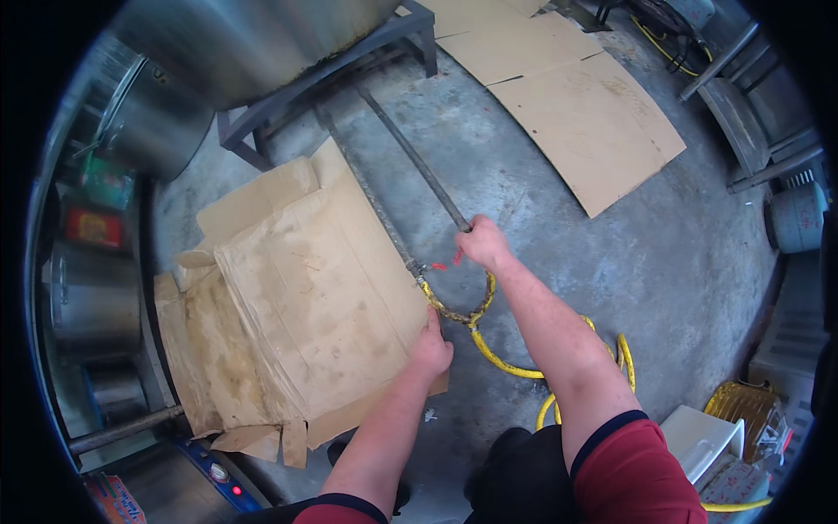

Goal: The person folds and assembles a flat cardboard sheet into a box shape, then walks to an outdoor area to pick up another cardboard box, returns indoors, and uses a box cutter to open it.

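My right hand [483, 242] is closed round the near end of a long dark metal pipe [415, 157]. This pipe slants away across the floor to beneath a framed stand. A second metal pipe [377, 208] runs beside it on the left. Small red valve handles [437, 266] show at the near ends of the pipes. A yellow hose [506, 367] forks there into two short, dirty branches that lead up to the pipes. My left hand [432, 351] is at the cardboard's right edge, its index finger stretched out to the left branch; its other fingers are partly hidden.
A stained, flattened cardboard box [305, 288] covers the floor at left. Another cardboard sheet [594, 122] lies at far right. A large steel vessel [253, 44] rests on a metal stand [327, 74]. Pots [92, 297] line the left; a white stool [703, 441] is near right.
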Motion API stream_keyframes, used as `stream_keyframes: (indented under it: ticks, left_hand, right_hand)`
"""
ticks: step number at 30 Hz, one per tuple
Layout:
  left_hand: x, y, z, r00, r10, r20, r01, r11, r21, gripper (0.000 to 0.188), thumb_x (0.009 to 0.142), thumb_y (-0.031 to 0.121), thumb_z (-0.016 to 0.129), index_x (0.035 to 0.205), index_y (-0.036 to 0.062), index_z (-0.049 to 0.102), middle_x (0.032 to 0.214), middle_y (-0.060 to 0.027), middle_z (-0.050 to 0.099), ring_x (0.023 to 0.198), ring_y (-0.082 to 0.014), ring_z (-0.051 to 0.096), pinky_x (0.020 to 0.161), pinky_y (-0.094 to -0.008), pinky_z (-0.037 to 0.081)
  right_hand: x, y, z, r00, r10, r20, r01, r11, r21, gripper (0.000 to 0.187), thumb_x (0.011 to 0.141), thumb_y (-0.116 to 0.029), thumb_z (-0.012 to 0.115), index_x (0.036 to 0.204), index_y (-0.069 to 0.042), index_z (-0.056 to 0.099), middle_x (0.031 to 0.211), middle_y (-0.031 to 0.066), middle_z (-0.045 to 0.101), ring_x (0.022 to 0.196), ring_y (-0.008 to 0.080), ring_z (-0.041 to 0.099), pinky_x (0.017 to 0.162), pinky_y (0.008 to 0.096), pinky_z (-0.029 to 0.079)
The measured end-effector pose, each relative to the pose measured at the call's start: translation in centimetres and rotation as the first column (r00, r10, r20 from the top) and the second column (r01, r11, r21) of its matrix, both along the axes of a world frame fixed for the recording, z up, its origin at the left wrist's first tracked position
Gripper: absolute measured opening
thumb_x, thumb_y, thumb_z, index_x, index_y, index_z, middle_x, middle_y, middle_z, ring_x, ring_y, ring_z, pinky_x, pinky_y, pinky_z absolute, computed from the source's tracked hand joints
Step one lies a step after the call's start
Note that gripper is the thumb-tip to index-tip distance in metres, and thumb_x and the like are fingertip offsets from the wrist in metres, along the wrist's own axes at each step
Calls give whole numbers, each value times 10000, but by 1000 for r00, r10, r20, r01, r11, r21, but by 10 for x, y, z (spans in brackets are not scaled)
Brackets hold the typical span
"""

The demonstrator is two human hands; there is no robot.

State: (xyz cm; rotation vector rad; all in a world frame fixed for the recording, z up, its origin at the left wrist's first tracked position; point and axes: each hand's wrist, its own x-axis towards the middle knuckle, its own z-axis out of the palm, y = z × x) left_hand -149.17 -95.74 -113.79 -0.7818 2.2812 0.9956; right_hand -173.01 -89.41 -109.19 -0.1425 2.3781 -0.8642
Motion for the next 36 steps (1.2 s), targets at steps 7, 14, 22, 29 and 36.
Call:
stream_keyframes:
  ticks: [7,14,22,29,36]
  left_hand:
    - [-2,7,-27,973,111,-201,-72,979,191,734,849,83,583,1514,29,277,1239,-289,585,1169,-442,567,1012,-460,456]
    - [-20,46,-14,942,239,-237,-65,820,569,428,940,95,582,1355,31,501,1228,-168,635,1126,-271,603,970,-383,473]
    - [-6,14,-30,836,528,-148,-366,739,565,380,984,182,599,1332,34,550,1151,-99,647,1077,-194,601,951,-357,484]
    - [-16,-87,6,909,215,-357,-323,905,-276,889,846,422,730,1555,170,257,1577,-220,232,1439,-399,275,1143,-470,331]
    - [34,-65,17,916,219,338,-83,924,-374,1189,668,623,813,1594,296,145,1658,-162,22,1511,-409,93,1161,-600,250]
  right_hand:
    - [-8,0,26,1000,7,-28,-7,1000,-10,445,771,-280,645,1079,43,640,1066,254,693,1062,389,659,914,439,513]
    - [-18,-2,54,999,33,4,-33,999,21,448,763,-277,664,1070,49,655,1069,263,691,1067,379,661,907,433,518]
    - [-22,0,57,999,50,-19,-49,998,41,468,771,-271,661,1107,54,640,1084,259,690,1073,372,662,906,423,523]
    - [-22,0,59,999,47,-6,-47,999,9,457,749,-269,670,1066,58,650,1038,246,695,1010,368,676,867,416,530]
    - [-26,4,64,994,108,27,-109,994,25,491,781,-301,654,1124,50,651,1146,252,678,1098,363,655,926,421,518]
